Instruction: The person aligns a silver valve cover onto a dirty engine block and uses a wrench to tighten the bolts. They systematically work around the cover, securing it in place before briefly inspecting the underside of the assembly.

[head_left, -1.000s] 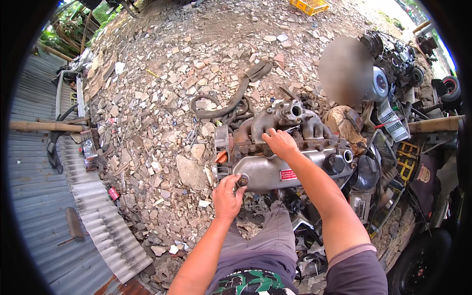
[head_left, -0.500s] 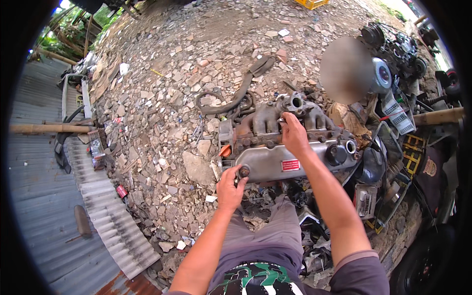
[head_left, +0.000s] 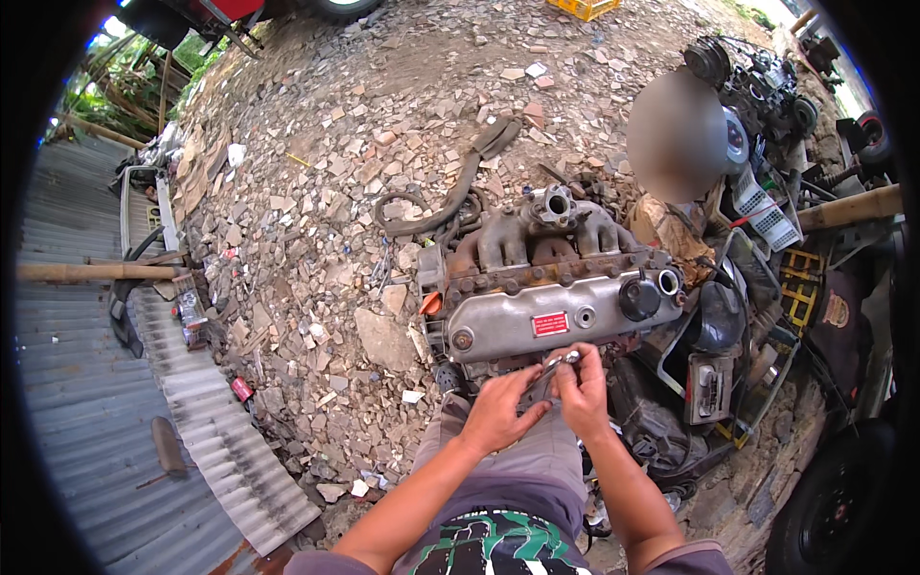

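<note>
Just in front of the engine, my right hand (head_left: 582, 388) pinches the bright, rounded end of a chrome wrench (head_left: 563, 360). My left hand (head_left: 503, 410) closes its fingers on the other end, so both hands share it; its exact type is partly hidden by the fingers. Beyond them lies the engine's grey valve cover (head_left: 508, 321), with a red label (head_left: 550, 325), a black filler cap (head_left: 638, 299) and a bolt (head_left: 463, 339) at its left end. Behind the cover runs the rusty manifold (head_left: 503, 240), topped by an open round port (head_left: 557, 204). Neither hand touches the cover.
A thick dark hose (head_left: 460, 187) lies on rubble behind the engine. Corrugated sheets (head_left: 86, 364) line the left. At right are a battery (head_left: 709, 388), a black wheel (head_left: 829, 513), a bamboo pole (head_left: 853, 208) and another engine (head_left: 767, 91). A yellow crate (head_left: 585, 8) stands far off.
My right hand has come back from the manifold, and my left hand has left the bolt at the cover's left end. Both now meet on the wrench before the engine. The view has shifted slightly.
</note>
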